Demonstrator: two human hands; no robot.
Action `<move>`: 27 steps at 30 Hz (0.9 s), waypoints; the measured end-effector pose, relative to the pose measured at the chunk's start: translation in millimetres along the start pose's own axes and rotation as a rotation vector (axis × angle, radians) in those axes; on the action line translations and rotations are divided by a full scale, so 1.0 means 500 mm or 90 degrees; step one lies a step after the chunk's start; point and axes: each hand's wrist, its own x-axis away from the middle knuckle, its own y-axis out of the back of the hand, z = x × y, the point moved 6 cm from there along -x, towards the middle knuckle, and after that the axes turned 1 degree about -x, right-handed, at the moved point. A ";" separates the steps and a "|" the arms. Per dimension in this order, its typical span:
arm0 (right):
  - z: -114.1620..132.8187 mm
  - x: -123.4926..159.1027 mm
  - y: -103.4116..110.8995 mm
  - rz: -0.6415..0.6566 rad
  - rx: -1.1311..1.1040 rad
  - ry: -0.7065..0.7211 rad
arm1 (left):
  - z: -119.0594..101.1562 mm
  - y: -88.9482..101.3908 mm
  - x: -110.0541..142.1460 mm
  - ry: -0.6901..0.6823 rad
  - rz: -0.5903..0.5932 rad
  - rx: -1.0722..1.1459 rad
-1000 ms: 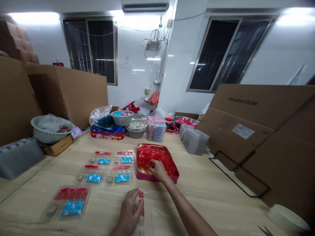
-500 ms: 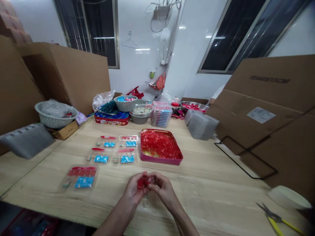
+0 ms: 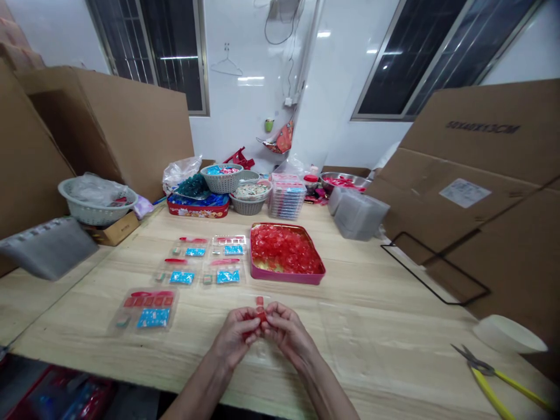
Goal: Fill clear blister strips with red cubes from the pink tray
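Left grip [image 3: 234, 339], right grip [image 3: 290, 333], red piece [image 3: 261, 312] between (far end clear)

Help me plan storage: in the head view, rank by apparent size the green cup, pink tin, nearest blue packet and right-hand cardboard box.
1. Right-hand cardboard box
2. Pink tin
3. Nearest blue packet
4. Green cup; farther away, so true size unsure.

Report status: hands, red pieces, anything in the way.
Left hand and right hand close together, both holding red pieces. Tin just beyond, yellow-handled cutters far right; neither in the way.
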 end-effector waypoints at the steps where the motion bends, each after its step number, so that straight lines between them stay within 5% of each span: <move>1: 0.000 0.001 0.000 0.001 0.008 0.003 | 0.001 0.001 0.000 -0.001 -0.002 -0.001; 9: 0.009 0.009 0.017 -0.030 0.172 0.074 | -0.004 0.007 0.000 -0.020 -0.036 -0.013; 27: 0.023 0.022 0.017 -0.029 0.218 0.112 | -0.011 -0.001 0.009 -0.014 0.002 -0.078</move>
